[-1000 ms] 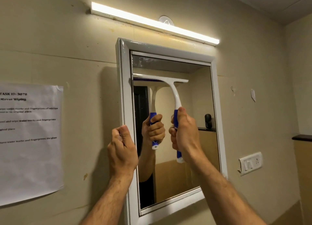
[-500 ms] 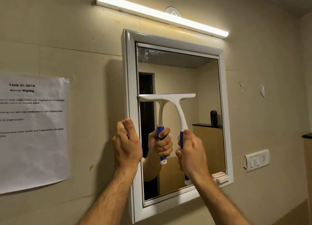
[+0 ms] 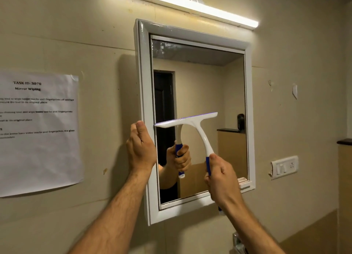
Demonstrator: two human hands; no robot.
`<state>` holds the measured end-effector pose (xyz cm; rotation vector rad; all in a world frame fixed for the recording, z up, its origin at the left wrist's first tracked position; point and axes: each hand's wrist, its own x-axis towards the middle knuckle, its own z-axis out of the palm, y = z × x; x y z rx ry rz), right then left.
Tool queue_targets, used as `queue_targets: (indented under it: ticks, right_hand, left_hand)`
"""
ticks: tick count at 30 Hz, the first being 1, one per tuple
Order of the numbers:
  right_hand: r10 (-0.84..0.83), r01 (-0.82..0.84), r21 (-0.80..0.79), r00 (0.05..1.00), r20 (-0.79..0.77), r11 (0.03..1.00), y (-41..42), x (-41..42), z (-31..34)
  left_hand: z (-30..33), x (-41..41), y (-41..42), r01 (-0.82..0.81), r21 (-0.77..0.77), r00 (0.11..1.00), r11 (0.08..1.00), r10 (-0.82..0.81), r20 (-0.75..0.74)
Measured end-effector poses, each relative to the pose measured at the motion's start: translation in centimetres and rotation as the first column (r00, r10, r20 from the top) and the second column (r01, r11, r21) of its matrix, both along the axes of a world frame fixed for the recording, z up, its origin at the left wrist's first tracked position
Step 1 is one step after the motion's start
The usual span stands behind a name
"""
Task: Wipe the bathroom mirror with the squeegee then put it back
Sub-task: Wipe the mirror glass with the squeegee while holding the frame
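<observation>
A white-framed mirror (image 3: 247, 120) hangs on the beige wall. My right hand (image 3: 222, 179) grips the blue handle of a white squeegee (image 3: 192, 122); its blade lies against the glass about halfway down, tilted with the left end lower and touching the left inner edge. My left hand (image 3: 142, 149) holds the frame's left side, thumb on the front, fingers round the outer edge. The glass reflects the hand and squeegee. Streaks or droplets show near the mirror's top left corner.
A tube light (image 3: 182, 4) runs above the mirror. A printed task sheet (image 3: 38, 131) is taped to the wall at left. A switch plate (image 3: 284, 167) sits to the right, a dark ledge (image 3: 344, 141) at the far right. A metal tap fitting (image 3: 238, 242) shows below.
The squeegee blade has slid down the glass from near the top to about mid height, with my right hand moving down. My left hand has stayed on the frame's left side.
</observation>
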<state>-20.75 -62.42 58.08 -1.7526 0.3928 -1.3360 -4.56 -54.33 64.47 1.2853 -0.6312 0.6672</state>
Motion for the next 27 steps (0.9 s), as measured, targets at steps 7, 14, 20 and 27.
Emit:
queue_targets:
  ticks: [7, 14, 20, 27]
  right_hand:
    - [-0.021, 0.022, -0.017, 0.998, 0.054, 1.0, -0.3, 1.7, 0.9]
    - [0.011, -0.012, 0.045, 0.999, 0.032, 0.999, 0.3, 2.4, -7.8]
    - [0.081, -0.081, 0.092, 0.997, 0.001, 0.992, 0.5, 0.9, -13.5]
    - [0.087, -0.094, 0.128, 0.995, 0.054, 0.987, 0.6, 0.8, -10.9]
  left_hand:
    - [-2.3, -0.1, -0.2, -0.011, -0.034, 0.999, 0.999, 0.01, -0.032]
    - [-4.5, -0.5, 0.2, 0.019, -0.045, 0.997, 0.999, -0.022, -0.068]
    - [-5.5, 0.2, -0.2, 0.093, -0.02, 0.993, 0.995, -0.094, -0.077]
    - [-5.7, 0.4, -0.2, 0.041, 0.021, 0.994, 0.999, -0.039, -0.098]
